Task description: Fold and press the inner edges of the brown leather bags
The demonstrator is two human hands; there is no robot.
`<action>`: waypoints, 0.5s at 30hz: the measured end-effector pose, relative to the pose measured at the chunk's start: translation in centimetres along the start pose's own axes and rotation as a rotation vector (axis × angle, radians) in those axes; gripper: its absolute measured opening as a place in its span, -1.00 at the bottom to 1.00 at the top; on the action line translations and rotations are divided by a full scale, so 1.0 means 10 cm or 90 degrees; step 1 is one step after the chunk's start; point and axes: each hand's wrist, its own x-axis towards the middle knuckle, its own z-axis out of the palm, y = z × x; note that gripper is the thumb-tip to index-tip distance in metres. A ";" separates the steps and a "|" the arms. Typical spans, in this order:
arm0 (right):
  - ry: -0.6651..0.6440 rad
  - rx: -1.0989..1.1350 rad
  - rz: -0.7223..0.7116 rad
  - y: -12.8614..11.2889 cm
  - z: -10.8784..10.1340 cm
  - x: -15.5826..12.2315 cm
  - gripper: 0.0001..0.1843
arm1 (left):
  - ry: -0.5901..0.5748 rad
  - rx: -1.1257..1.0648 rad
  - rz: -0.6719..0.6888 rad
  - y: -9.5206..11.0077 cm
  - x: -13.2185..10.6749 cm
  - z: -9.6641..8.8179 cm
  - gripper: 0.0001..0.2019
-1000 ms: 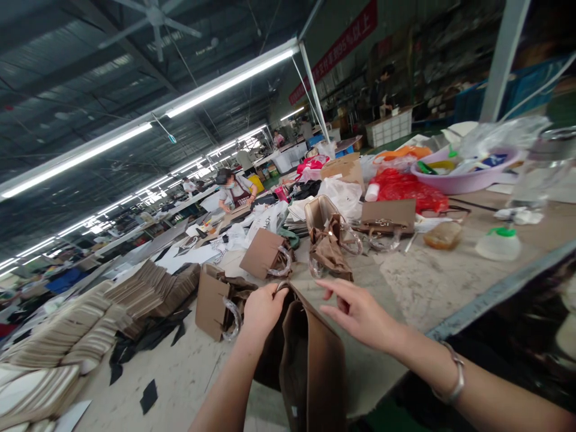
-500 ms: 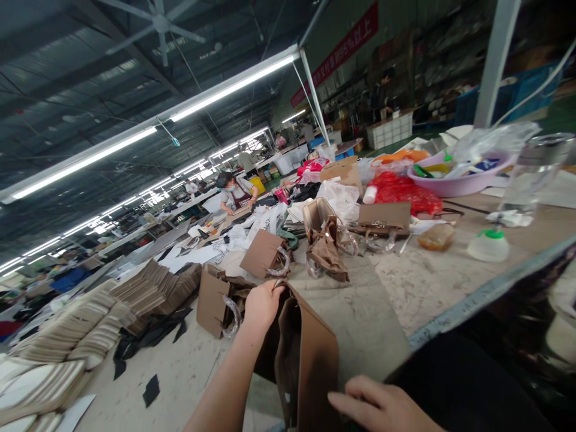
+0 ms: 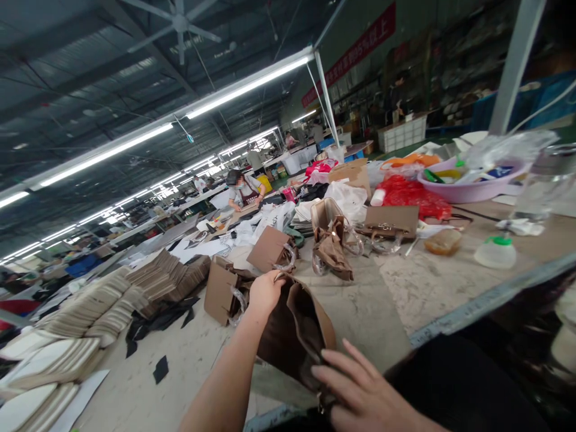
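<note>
I hold a brown leather bag (image 3: 292, 333) upright at the near edge of the worktable (image 3: 405, 288). My left hand (image 3: 264, 292) is closed on the bag's top edge by its metal handle ring. My right hand (image 3: 360, 390) lies low at the bag's near side, fingers spread and stretched toward its mouth, touching the leather. The bag's mouth gapes open between the two hands.
Several more brown bags (image 3: 330, 240) and folded brown pieces (image 3: 272, 249) lie on the table. Stacks of cut panels (image 3: 85, 312) fill the left. A pink basin (image 3: 468, 186), red plastic (image 3: 411, 192) and a green-capped bottle (image 3: 495, 253) sit at right. A person (image 3: 243, 189) works farther back.
My right hand dropped from the bag's top to its near lower side and now spreads against it. The bag's mouth has opened wider. My left hand keeps its grip.
</note>
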 end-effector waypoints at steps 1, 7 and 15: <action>-0.057 0.002 0.017 0.16 -0.15 -0.08 -0.87 | -0.002 0.007 -0.007 -0.04 -0.03 -0.02 -0.77; -0.153 -0.157 0.191 1.00 -0.79 -0.30 -0.75 | -0.035 0.046 -0.047 -0.17 -0.30 -0.09 -0.80; -0.074 0.056 0.154 0.02 0.03 0.65 -0.43 | -0.024 0.046 -0.090 -0.02 -0.44 -0.02 -0.77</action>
